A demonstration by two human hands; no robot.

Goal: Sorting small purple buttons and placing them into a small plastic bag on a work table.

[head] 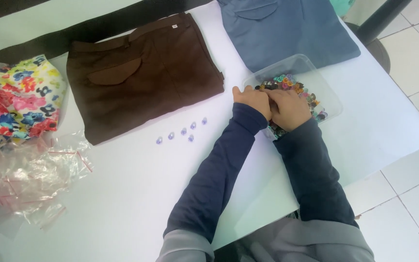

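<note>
The clear plastic tray [302, 65] of mixed coloured buttons [292, 83] sits on the white table [136, 194], partly under both hands. The right hand [289, 107] rests on the buttons, fingers bent; the left hand [253, 99] touches it at the tray's near-left edge, fingers curled. What they pinch cannot be told. 6 pale purple buttons [183, 132] lie left, near folded brown trousers [146, 77].

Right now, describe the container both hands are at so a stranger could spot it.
On the white table, look just below the folded blue garment at the right. The clear plastic tub sits there, the only see-through box, filled with small multicoloured buttons.
</note>
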